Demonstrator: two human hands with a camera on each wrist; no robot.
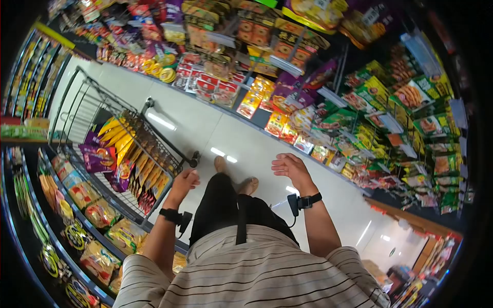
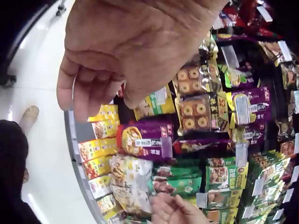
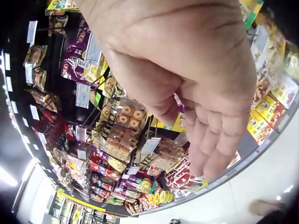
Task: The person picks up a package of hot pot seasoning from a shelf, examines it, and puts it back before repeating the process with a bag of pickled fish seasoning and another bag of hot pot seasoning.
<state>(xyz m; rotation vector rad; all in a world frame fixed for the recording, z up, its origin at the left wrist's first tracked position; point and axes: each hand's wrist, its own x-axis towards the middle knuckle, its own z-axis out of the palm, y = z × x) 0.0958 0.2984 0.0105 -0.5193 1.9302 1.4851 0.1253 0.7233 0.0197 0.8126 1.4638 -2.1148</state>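
The left hand (image 1: 184, 186) hangs in the air beside the handle end of a shopping cart (image 1: 163, 193), fingers loosely bent and holding nothing. In the left wrist view the same hand (image 2: 121, 60) fills the top, its fingers relaxed. The right hand (image 1: 291, 172) is held out above the floor, fingers nearly straight, empty; the right wrist view shows this hand (image 3: 187, 79) before the shelf. Inside the cart lie yellow packs (image 1: 122, 137), purple packs (image 1: 97, 158) and a row of brown packs (image 1: 146, 169).
A long shelf (image 1: 229, 109) of hanging snack bags runs across the front and right. Another stocked shelf (image 1: 84, 197) stands at the left, behind the cart. The tiled floor (image 1: 205, 126) lies between them, with the person's feet on it.
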